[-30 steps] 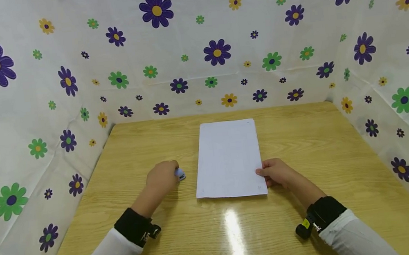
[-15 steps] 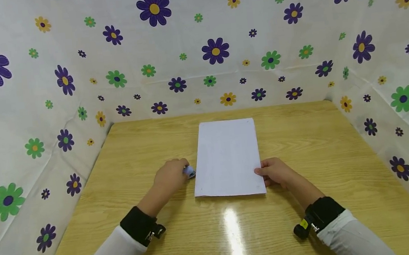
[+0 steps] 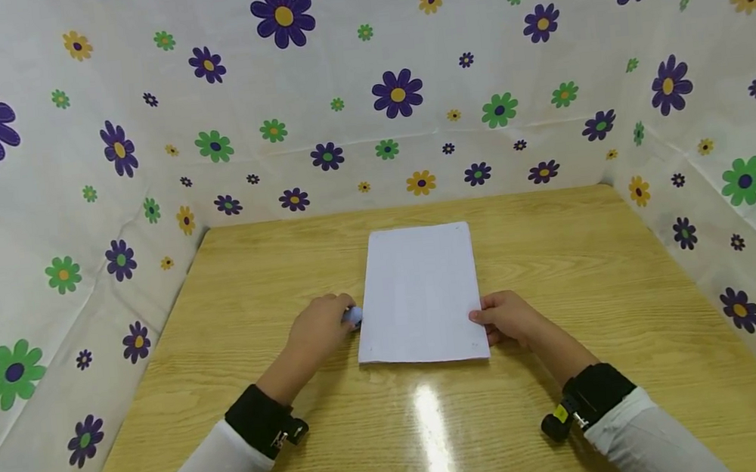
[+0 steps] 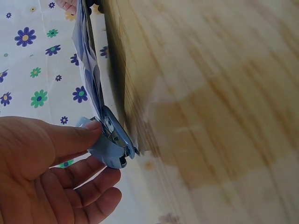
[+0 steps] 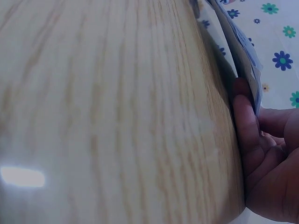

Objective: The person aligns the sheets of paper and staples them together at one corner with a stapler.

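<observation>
A stack of white paper sheets (image 3: 420, 293) lies near the middle of the table, its right side raised a little. My left hand (image 3: 319, 325) holds a small light-blue stapler (image 4: 108, 148) at the stack's left edge. Seen from the left wrist, the sheets' edge (image 4: 88, 65) runs into the mouth of the stapler, the thumb on one side and fingertips on the other. My right hand (image 3: 510, 316) pinches the stack's right edge near the lower corner, thumb on top and fingers beneath. In the right wrist view those fingers (image 5: 247, 121) sit between the sheets and the wood.
The wooden table (image 3: 271, 261) has a glossy top with a bright light reflection near its front. A white cloth (image 3: 347, 56) with printed flowers surrounds its back and both sides. Camera bands (image 3: 259, 422) are strapped on both wrists.
My left hand has moved right with the stapler, from beside the paper up to its left edge. The right hand keeps its pinch, and the stack has barely shifted.
</observation>
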Motion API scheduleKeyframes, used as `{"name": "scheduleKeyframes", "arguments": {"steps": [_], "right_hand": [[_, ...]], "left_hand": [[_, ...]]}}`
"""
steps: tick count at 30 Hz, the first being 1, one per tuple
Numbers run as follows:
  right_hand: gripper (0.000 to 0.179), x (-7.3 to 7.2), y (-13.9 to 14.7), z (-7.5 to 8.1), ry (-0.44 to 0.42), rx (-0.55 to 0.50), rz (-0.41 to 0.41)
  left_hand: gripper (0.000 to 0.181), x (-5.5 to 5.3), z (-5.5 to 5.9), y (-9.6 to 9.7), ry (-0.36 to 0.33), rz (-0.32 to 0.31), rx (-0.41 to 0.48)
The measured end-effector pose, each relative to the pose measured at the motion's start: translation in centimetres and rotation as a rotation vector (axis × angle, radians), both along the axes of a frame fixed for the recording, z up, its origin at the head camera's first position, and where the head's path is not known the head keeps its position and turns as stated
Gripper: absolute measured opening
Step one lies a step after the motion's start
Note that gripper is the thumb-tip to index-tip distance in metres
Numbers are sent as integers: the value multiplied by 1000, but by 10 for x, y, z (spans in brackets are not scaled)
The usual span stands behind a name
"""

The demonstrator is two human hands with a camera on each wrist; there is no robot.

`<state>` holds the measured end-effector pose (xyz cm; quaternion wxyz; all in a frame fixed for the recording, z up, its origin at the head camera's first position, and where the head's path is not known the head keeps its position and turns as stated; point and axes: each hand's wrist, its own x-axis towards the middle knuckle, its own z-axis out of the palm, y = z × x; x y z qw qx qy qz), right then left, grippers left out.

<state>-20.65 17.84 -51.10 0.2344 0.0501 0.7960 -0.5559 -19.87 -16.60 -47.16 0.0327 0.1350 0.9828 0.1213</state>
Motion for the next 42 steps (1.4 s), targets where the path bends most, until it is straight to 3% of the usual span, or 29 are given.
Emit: {"name": "scheduleKeyframes", "arguments": {"steps": [12, 21, 27, 35, 42], "right_hand": [[17, -3, -1, 1, -12, 28, 26], [16, -5, -2, 4, -36, 35, 22], [16, -3, -4, 7, -24, 47, 35], [15, -4, -4, 7, -31, 53, 26], [16, -4, -4, 6, -22, 47, 33]], "left_hand": [[27, 2, -3, 9, 50, -105, -84], [28, 18, 1, 13, 41, -181, -106], [25, 31, 8, 17, -22, -158, -92], [21, 40, 11, 19, -86, -116, -103], [18, 50, 15, 21, -91, -82, -85]]}}
